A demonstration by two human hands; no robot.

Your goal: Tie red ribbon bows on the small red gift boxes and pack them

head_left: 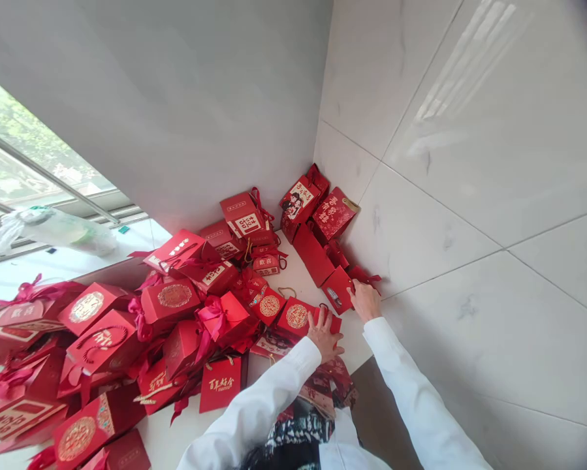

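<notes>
My left hand [325, 336] rests with its fingers spread over a red gift box [293, 317] that bears a round gold emblem. To its right, my right hand [365, 301] is closed at the edge of a small red box [335, 290] with a pale oval picture; its fingertips are partly hidden. Behind that box run a long red box [313, 253], a patterned box with gold characters [335, 213] and a box with a cartoon couple [300, 200], stacked into the corner. Under my left wrist lie more patterned red boxes [317, 390], partly covered by my sleeve.
A large heap of red gift boxes with ribbons [170, 294] spreads over the white surface [168, 431] to the left. A plastic bag [58, 230] lies on the windowsill. A grey wall [215, 98] and a tiled wall [469, 196] meet behind the boxes.
</notes>
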